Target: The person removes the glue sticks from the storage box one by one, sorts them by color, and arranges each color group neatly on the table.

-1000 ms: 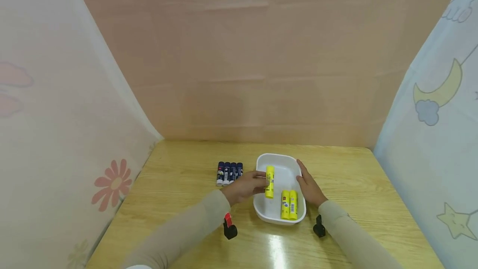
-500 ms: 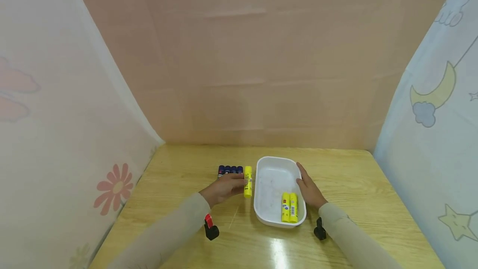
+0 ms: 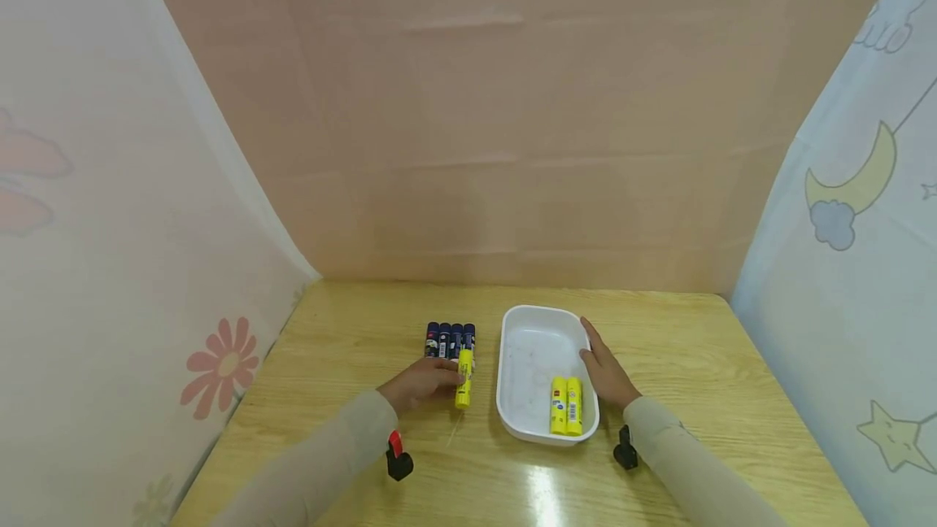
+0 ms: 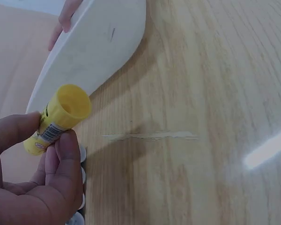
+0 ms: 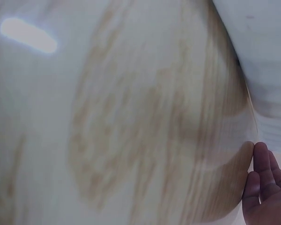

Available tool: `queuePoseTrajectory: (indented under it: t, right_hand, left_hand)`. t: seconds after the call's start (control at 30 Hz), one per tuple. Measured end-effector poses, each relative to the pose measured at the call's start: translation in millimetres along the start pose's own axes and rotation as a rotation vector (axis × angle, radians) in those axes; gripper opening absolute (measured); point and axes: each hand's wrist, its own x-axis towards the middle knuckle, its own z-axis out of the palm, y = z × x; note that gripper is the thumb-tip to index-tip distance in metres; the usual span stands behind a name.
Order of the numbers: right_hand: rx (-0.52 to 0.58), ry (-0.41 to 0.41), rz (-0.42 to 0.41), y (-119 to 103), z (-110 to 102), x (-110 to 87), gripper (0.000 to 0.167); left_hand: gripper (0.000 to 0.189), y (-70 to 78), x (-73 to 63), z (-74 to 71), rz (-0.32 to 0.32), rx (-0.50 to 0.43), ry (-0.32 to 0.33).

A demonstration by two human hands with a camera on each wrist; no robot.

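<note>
My left hand [image 3: 420,382] pinches a yellow glue stick [image 3: 464,378] between thumb and fingers, left of the white plastic tray [image 3: 503,364]. In the left wrist view the thumb and fingers of that hand [image 4: 37,173] hold the glue stick [image 4: 61,115] at its labelled side, one round end facing the camera. Just behind it lies a row of several dark blue glue sticks [image 3: 444,336], partly covered by the hand and the held stick. My right hand [image 3: 607,372] rests against the tray's right side with fingers extended. Two yellow glue sticks [image 3: 567,407] lie side by side inside the tray.
Everything stands on a light wooden table [image 3: 351,324]. A brown sheet [image 3: 468,145] hangs behind it, and patterned cloths close off the left and right sides. A scratch [image 4: 152,135] marks the tabletop in front of the left hand.
The left hand has carried the yellow glue stick from above the tray out to the left, then lower and nearer, in front of the dark blue row. The right hand keeps its place.
</note>
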Motion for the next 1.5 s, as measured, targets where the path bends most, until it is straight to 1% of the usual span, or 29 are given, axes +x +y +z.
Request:
queuePoseTrajectory:
  t: [0.07, 0.17, 0.3, 0.43, 0.6, 0.77, 0.87, 0.97, 1.2, 1.5]
  right_hand:
    - [-0.008, 0.002, 0.002, -1, 0, 0.8, 0.059]
    - [-0.010, 0.000, 0.003, -2, -1, 2.2, 0.059]
    - [0.003, -0.004, 0.006, -3, -2, 3.3, 0.059]
    - [0.011, -0.013, 0.010, -5, -2, 3.6, 0.060]
    - [0.011, -0.009, 0.010, -9, -4, 2.6, 0.059]
    - [0.003, -0.004, 0.008, -8, -5, 2.6, 0.059]
    - [-0.001, -0.007, 0.011, -6, -5, 3.0, 0.059]
    - [0.001, -0.010, 0.022, -3, -5, 2.4, 0.059]
    - [0.013, -0.017, 0.032, 0, -3, -0.6, 0.058]
    - [0.018, -0.025, 0.032, 1, -2, -1.2, 0.059]
  left_hand:
    - [0.046, -3.4, 0.6, -0.4, -0.019, 0.013, 0.009]
    - [0.044, -7.0, 1.6, -0.7, -0.027, 0.052, 0.010]
    - [0.040, -11.7, 2.5, -0.1, -0.025, 0.136, 0.001]
    - [0.036, -14.7, 2.6, 2.1, -0.032, 0.212, 0.008]
    - [0.032, -11.8, 3.5, 6.0, -0.033, 0.291, 0.016]
    - [0.031, -5.3, 3.0, 9.5, -0.050, 0.432, 0.036]
    - [0.030, -0.7, 2.2, 12.3, -0.066, 0.494, 0.053]
    - [0.028, 1.6, 1.7, 15.1, -0.086, 0.500, 0.069]
    - [0.028, -1.0, 1.6, 16.4, -0.127, 0.452, 0.093]
    - [0.027, -5.3, 1.6, 15.0, -0.118, 0.431, 0.095]
